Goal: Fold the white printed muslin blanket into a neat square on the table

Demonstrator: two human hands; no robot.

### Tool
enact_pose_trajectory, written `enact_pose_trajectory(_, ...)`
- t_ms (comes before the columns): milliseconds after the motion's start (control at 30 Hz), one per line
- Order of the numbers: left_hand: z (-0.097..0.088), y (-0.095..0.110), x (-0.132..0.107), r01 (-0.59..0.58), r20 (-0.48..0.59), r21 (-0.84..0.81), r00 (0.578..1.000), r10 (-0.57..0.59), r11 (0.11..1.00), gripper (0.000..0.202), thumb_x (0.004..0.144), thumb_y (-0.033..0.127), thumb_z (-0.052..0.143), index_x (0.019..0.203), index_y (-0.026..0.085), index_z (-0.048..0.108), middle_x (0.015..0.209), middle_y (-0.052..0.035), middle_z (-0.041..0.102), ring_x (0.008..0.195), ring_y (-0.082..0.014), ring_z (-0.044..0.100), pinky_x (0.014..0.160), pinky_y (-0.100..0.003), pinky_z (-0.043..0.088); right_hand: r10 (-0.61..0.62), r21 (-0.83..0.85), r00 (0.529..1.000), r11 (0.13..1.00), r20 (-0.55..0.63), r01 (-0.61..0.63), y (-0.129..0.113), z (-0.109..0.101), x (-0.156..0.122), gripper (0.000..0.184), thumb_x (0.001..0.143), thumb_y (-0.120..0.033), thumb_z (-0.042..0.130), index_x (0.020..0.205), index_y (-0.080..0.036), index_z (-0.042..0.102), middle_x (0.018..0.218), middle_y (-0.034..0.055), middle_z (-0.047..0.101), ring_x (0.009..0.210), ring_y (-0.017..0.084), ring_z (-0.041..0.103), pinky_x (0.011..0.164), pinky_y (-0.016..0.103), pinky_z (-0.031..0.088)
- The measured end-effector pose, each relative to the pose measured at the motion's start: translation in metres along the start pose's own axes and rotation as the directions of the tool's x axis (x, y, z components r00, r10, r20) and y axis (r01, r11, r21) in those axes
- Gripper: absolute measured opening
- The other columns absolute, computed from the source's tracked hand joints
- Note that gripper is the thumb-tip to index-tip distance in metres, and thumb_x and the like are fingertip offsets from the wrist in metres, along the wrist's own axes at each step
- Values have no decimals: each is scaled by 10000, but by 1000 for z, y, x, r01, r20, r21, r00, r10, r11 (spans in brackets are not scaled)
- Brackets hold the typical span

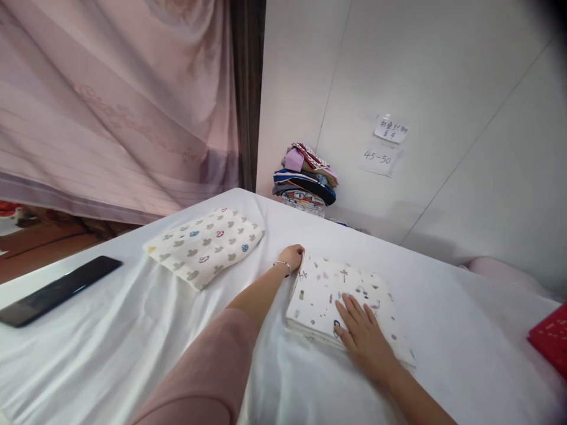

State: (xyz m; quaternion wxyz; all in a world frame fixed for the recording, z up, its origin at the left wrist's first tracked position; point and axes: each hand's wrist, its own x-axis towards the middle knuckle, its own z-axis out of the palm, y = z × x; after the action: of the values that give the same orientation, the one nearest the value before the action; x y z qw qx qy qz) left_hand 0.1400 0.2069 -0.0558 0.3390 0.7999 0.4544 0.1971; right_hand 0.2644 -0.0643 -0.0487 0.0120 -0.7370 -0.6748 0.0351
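Note:
A white folded cloth [319,301] with small printed motifs lies on the white-covered table in front of me. My left hand [292,257], with a bracelet at its wrist, is closed at the cloth's far left corner, fingers curled over the edge. My right hand [364,333] rests flat on the near right part of the same cloth, fingers stretched out; a dark ring shows on one finger. To the left lies another folded cloth [206,245], cream with grey, red and blue mushroom-like prints, touched by neither hand.
A black flat slab-like object [57,290] lies at the table's left edge. Beyond the far edge stands a stack of folded textiles [305,180] against the white wall. A red item [551,339] is at the far right. Pink curtains [119,106] hang on the left.

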Motion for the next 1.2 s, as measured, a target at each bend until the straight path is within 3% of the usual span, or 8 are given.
enact_pose_trajectory(133,-10,7,-2,-52,3,43,999,52,998,333,807,170,444,1109,195,583,1088,-30,642,930,-138,600,815,-228,461,-5,7,1000,1000,1,5,-1,-1,0,570,907,-541,176,1410,-273,202,1482,-18,82,1360,201,67,1095,452,91)
enact_pose_trajectory(233,-13,18,-20,-173,-23,91,984,176,981,413,847,258,421,1252,201,475,1331,-40,469,1215,-163,416,1027,-296,314,-9,15,1000,1000,-16,9,0,1,0,565,908,-538,185,1409,-276,207,1483,-12,99,1358,206,79,1092,454,104)
enact_pose_trajectory(367,1,25,-58,-422,160,296,907,391,857,575,827,506,419,1320,211,393,1466,-41,241,1361,-223,114,1105,-435,97,-18,13,999,1000,-41,19,2,4,2,558,908,-532,200,1404,-278,230,1480,-5,135,1356,213,101,1088,457,121)
enact_pose_trajectory(500,12,25,-78,-430,283,430,899,334,794,655,842,574,292,1371,189,314,1483,-57,175,1369,-247,39,1085,-509,72,-23,15,999,1000,-47,23,2,5,3,561,908,-534,194,1404,-276,231,1480,2,144,1355,211,106,1084,458,124)
enact_pose_trajectory(700,6,35,-85,-408,286,487,910,301,772,638,840,550,307,1365,189,331,1476,-59,196,1370,-244,39,1078,-531,10,4,44,1000,999,-17,-3,-1,2,3,581,902,-550,162,1404,-268,243,1481,5,129,1357,203,96,1086,448,101)
enact_pose_trajectory(900,-2,31,-141,-443,321,435,890,324,784,676,837,614,255,1356,190,344,1464,-67,235,1364,-250,93,1070,-542,89,19,98,1000,995,1,-19,-5,-4,2,608,890,-569,165,1403,-255,255,1482,9,130,1359,207,82,1084,442,59)
enact_pose_trajectory(1033,-5,20,-177,-469,285,439,881,377,766,664,854,604,221,1359,189,338,1459,-70,244,1363,-247,102,1072,-544,99,28,139,999,990,19,-31,-8,-9,0,629,884,-586,146,1408,-251,238,1487,11,114,1361,198,62,1083,427,30)
enact_pose_trajectory(1200,-3,16,-191,-492,211,498,868,450,715,656,840,605,292,1342,192,375,1440,-78,291,1350,-274,155,1074,-547,116,31,155,998,987,53,-39,-10,-16,0,642,878,-591,141,1410,-244,233,1490,9,100,1362,184,43,1081,415,16)
